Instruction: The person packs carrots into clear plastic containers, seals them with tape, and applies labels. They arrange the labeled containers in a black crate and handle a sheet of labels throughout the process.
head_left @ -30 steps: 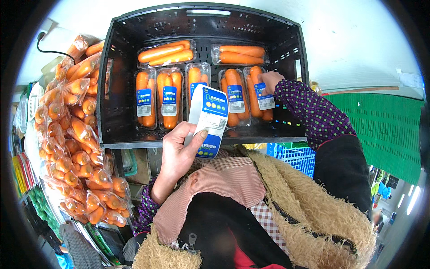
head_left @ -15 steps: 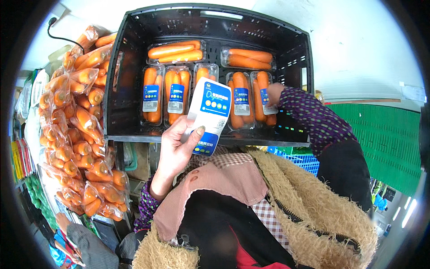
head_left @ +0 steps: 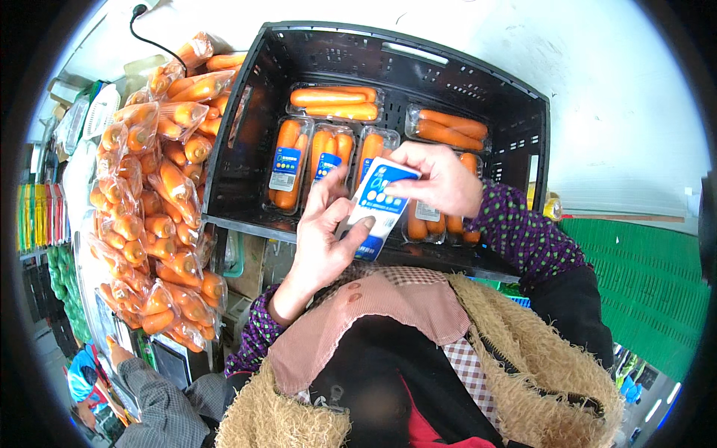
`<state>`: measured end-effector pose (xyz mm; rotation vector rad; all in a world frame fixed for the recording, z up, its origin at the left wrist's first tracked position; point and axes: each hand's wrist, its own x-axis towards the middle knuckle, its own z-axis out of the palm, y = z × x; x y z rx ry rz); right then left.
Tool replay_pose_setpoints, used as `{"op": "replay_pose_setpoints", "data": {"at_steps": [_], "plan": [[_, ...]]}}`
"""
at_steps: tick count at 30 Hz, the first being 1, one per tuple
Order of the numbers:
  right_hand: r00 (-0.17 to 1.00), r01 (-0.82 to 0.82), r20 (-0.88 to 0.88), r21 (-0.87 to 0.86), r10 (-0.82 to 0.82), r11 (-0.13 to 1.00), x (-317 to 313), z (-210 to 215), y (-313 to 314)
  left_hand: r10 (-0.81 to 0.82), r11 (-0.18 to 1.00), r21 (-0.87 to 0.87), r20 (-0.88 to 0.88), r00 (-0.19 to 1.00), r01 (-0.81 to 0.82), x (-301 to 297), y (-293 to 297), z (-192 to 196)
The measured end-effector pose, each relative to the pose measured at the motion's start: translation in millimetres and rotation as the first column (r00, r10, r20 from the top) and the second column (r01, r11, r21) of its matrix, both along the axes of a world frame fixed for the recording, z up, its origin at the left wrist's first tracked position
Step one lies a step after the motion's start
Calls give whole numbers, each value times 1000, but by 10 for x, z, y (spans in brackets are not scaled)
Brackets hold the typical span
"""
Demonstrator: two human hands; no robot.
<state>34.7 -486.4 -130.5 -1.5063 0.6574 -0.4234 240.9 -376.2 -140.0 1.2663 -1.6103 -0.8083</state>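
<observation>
My left hand (head_left: 323, 237) grips the lower part of a strip of blue-and-white labels (head_left: 384, 203), its thumb on the front. My right hand (head_left: 442, 178) pinches the upper end of the same strip. Both hands are over the near side of a black plastic crate (head_left: 336, 54). Inside it stand clear trays of carrots: a labelled tray (head_left: 286, 166) at the left, others beside it, and one tray (head_left: 336, 103) lying crosswise at the back. Another crosswise tray (head_left: 449, 130) lies at the back right. My hands and the strip partly hide the near right trays.
Bagged carrots (head_left: 160, 216) are heaped left of the crate. A black cable (head_left: 153, 41) runs down the wall behind them. Green slatted plastic (head_left: 635, 276) stands at the right. A co-worker's grey sleeve (head_left: 160, 399) shows at the lower left.
My right hand has left the labelled carrot tray at the crate's right, moved left and taken hold of the label strip's upper end. The view has shifted, so the crate appears farther right.
</observation>
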Motion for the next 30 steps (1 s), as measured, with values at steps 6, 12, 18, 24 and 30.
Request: {"op": "replay_pose_setpoints", "data": {"at_steps": [6, 12, 18, 24, 30], "plan": [[962, 265, 57, 48, -267, 963, 72, 13, 200, 233, 954, 260, -317, 920, -152, -118, -78, -12], [956, 281, 30, -381, -292, 881, -120, 418, -397, 143, 924, 372, -115, 983, -91, -235, -12, -143], [828, -472, -558, -647, 50, 598, -718, 53, -1819, 190, 891, 446, -207, 960, -80, -258, -23, -180], [385, -799, -917, -276, 103, 534, -867, -1127, -1942, 178, 895, 438, -184, 967, -82, -225, -12, -173], [304, -672, -890, -453, -339, 586, -762, -1045, -1748, 142, 940, 334, -185, 972, -74, -198, -49, -98]]}}
